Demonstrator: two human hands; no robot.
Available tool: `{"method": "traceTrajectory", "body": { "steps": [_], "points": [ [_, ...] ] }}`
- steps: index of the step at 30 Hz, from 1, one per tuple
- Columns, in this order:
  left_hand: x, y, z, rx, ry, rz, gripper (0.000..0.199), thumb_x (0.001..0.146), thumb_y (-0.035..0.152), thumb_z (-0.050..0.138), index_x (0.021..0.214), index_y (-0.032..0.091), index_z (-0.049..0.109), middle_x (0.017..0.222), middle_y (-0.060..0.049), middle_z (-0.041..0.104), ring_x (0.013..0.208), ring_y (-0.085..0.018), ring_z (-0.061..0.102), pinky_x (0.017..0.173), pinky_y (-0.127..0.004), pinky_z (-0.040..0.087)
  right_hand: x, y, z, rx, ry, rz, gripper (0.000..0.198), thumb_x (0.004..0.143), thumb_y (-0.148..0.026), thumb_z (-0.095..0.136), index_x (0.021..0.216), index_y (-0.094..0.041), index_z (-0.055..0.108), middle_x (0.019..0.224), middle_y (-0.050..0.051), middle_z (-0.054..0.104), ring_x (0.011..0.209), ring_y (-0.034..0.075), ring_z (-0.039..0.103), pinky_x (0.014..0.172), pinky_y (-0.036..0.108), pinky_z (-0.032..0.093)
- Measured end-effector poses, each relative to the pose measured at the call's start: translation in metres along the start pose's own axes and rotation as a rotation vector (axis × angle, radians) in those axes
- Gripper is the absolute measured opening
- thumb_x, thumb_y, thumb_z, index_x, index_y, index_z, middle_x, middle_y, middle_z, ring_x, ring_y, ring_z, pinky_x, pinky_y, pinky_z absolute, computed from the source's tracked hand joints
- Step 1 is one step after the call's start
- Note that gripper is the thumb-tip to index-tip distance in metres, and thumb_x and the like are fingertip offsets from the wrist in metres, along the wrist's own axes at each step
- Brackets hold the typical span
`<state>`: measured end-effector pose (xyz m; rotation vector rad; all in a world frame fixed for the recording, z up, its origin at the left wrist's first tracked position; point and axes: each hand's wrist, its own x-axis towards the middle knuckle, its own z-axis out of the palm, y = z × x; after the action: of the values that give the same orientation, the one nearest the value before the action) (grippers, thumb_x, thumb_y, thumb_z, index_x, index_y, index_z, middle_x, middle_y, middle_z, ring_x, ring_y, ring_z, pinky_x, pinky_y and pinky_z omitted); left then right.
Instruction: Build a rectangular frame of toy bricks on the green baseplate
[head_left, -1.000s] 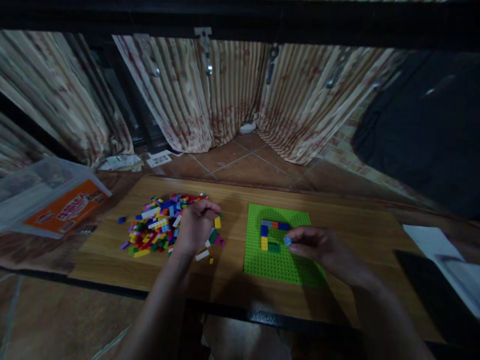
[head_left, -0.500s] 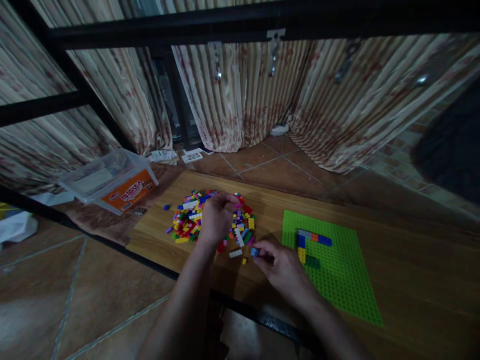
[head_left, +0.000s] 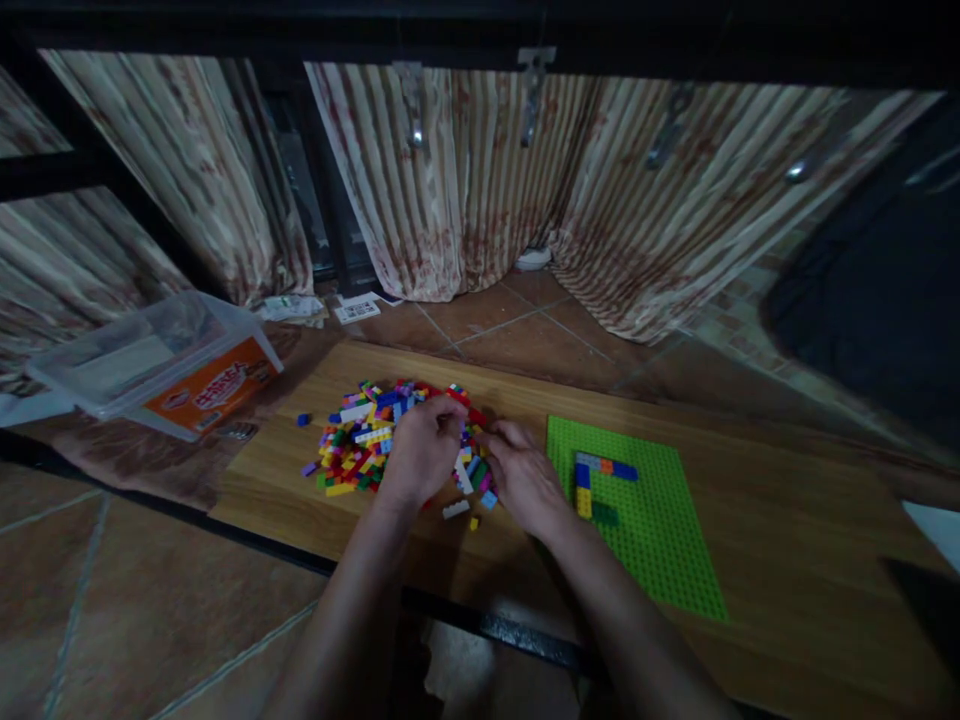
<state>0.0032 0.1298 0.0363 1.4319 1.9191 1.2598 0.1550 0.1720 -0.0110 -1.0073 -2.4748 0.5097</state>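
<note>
"What's standing left of the table (head_left: 787, 540)?"
"A clear plastic box (head_left: 214, 388). On the table, a pile of bricks (head_left: 352, 455) is lying, and the left hand (head_left: 421, 450) is curling over its right part. Whether that grip is holding anything, I can't tell."
"And the right hand (head_left: 523, 482)?"
"It's reaching in at the pile's right edge, its grip looking narrow; contents hidden."
"Further right?"
"A green board (head_left: 667, 535) is carrying a bent row of joined bricks (head_left: 583, 488)."

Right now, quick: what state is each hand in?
Left hand: fingers curled over the toy-brick pile; whether they hold anything cannot be told.
Right hand: fingers bent at the pile's right side; grip cannot be told.
</note>
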Motion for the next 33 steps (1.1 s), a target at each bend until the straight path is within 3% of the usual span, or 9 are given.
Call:
{"method": "traceTrajectory", "body": {
  "steps": [11, 17, 22, 27, 33],
  "points": [
    [-0.001, 0.006, 0.003, 0.044, -0.031, -0.016, 0.022, 0.077, 0.013, 0.048, 0.078, 0.018, 0.069, 0.075, -0.002, 0.070, 0.071, -0.017, 0.062, 0.068, -0.026, 0.046, -0.011, 0.000, -0.007, 0.022, 0.038, 0.069, 0.011, 0.088, -0.024, 0.055, 0.098, -0.022, 0.061, 0.110, 0.007, 0.057, 0.100, 0.021, 0.059, 0.086, 0.034, 0.048],
    [-0.002, 0.012, 0.010, 0.073, -0.072, -0.003, 0.023, 0.080, 0.013, 0.046, 0.080, 0.018, 0.069, 0.079, -0.004, 0.071, 0.075, -0.018, 0.064, 0.071, -0.027, 0.047, -0.034, 0.004, -0.041, 0.225, 0.101, 0.168, 0.009, 0.088, -0.028, 0.054, 0.093, -0.023, 0.059, 0.090, 0.003, 0.066, 0.085, 0.018, 0.062, 0.079, 0.031, 0.048],
    [-0.018, 0.025, 0.035, 0.090, -0.197, 0.055, 0.022, 0.082, 0.013, 0.048, 0.084, 0.018, 0.070, 0.080, -0.005, 0.071, 0.073, -0.019, 0.065, 0.067, -0.028, 0.047, -0.078, 0.042, -0.086, 0.269, 0.143, 0.354, 0.021, 0.086, -0.031, 0.054, 0.103, -0.023, 0.064, 0.104, 0.005, 0.069, 0.093, 0.020, 0.065, 0.083, 0.034, 0.049],
    [-0.038, 0.038, 0.068, 0.168, -0.372, 0.153, 0.024, 0.085, 0.014, 0.047, 0.093, 0.020, 0.069, 0.082, -0.004, 0.071, 0.075, -0.018, 0.066, 0.069, -0.027, 0.048, -0.114, 0.076, -0.111, 0.173, 0.094, 0.505, 0.023, 0.081, -0.036, 0.058, 0.097, -0.021, 0.067, 0.092, 0.005, 0.071, 0.081, 0.022, 0.067, 0.075, 0.036, 0.050],
    [-0.043, 0.044, 0.089, 0.249, -0.418, 0.294, 0.027, 0.082, 0.010, 0.050, 0.100, 0.021, 0.067, 0.099, -0.004, 0.068, 0.093, -0.018, 0.063, 0.087, -0.029, 0.048, -0.119, 0.075, -0.111, 0.111, -0.021, 0.380, 0.012, 0.082, -0.027, 0.058, 0.088, -0.022, 0.067, 0.092, 0.004, 0.067, 0.083, 0.019, 0.063, 0.076, 0.033, 0.047]
  ]
}}
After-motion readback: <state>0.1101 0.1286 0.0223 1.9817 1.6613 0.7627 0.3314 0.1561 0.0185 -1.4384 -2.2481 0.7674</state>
